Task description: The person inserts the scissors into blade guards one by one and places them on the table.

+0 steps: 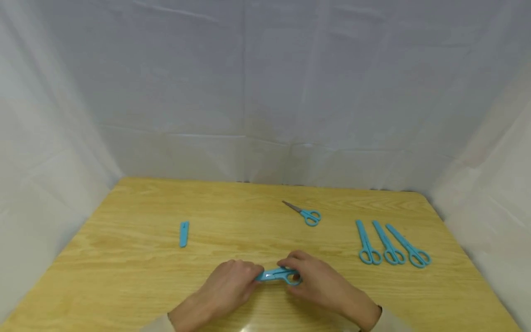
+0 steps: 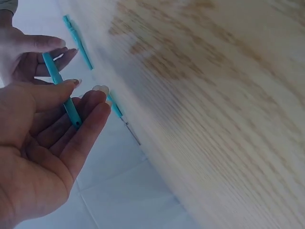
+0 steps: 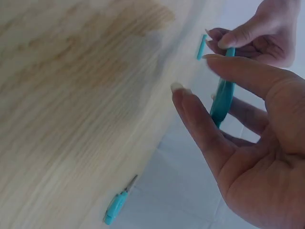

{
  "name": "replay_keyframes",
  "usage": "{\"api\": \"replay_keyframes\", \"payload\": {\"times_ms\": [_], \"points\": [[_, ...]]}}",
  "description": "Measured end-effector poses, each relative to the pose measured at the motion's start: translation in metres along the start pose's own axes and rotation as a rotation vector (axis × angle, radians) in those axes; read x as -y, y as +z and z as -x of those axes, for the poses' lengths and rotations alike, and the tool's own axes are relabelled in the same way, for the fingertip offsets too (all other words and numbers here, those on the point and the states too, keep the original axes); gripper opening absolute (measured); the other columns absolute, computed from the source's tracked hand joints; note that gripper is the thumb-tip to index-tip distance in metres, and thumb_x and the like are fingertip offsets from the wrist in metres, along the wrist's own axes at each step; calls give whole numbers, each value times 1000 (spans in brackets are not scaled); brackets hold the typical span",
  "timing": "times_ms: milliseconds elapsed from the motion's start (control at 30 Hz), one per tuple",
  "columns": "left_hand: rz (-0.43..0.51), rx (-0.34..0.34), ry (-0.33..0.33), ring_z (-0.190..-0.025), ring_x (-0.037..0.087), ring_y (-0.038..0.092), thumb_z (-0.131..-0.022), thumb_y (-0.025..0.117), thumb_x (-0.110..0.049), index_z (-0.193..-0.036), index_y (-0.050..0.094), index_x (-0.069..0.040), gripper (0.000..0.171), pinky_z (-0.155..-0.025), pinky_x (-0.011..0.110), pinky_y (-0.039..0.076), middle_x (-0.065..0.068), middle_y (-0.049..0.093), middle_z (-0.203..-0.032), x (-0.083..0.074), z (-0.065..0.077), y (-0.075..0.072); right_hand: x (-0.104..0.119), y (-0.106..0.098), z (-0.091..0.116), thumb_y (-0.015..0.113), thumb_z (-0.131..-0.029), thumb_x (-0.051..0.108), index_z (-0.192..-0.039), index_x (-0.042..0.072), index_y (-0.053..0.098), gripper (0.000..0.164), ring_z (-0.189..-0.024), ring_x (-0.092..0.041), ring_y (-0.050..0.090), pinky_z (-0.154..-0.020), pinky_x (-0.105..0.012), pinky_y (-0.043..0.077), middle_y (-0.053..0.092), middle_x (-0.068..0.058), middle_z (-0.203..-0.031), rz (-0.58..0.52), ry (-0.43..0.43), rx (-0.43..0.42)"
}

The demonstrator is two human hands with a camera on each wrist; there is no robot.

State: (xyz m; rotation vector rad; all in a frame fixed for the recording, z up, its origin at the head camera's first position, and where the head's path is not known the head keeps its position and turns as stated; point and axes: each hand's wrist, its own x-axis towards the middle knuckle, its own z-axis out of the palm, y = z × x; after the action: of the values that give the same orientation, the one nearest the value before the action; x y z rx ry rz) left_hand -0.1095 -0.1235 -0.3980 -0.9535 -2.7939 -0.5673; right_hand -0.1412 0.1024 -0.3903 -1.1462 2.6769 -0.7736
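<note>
Near the front middle of the table, both hands are on a pair of blue-handled scissors (image 1: 271, 275) with a blue sheath over its blades. My left hand (image 1: 232, 282) pinches the sheathed blade end between thumb and fingers, as the left wrist view also shows. Around the finger loops at the other end curls my right hand (image 1: 318, 280), thumb and fingers on either side of the handle (image 3: 222, 102) in the right wrist view. The sheath's tip is partly hidden by the left hand in the head view.
Bare-bladed scissors (image 1: 310, 216) lie toward the back, blades pointing left. A loose blue sheath (image 1: 184, 234) is at left. On the right, three sheathed scissors (image 1: 387, 242) lie in a row, loops toward the front. White sheeting (image 1: 265, 92) surrounds the wooden table (image 1: 137, 258).
</note>
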Motion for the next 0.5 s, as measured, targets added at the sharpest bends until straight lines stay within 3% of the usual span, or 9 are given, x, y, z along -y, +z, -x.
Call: {"api": "replay_keyframes", "payload": {"times_ms": [233,367,500], "points": [[31,26,25,-58,-1,45,-84,72,-11,-78,64,-14,11,-53,18,41,-12,55,-69,4,0,-2,0,-4,3,84,-73,24,-112,19,66,44,-88,-9,61,-67,-26,52,62,4,-108,234,-40,18],[-36,24,71,-67,3,56,-83,73,-13,-86,67,-12,7,-58,20,47,-7,62,-78,3,-2,-1,-1,-5,4,86,-69,32,-109,19,66,46,-93,-12,59,-67,-28,52,60,6,-107,303,-75,21],[-110,19,88,-75,8,60,-85,73,-18,-96,70,-12,13,-61,22,49,-5,65,-86,2,-6,0,-5,-7,7,85,-69,35,-108,19,65,47,-95,-11,58,-69,-27,52,58,8,-106,328,-81,28]]}}
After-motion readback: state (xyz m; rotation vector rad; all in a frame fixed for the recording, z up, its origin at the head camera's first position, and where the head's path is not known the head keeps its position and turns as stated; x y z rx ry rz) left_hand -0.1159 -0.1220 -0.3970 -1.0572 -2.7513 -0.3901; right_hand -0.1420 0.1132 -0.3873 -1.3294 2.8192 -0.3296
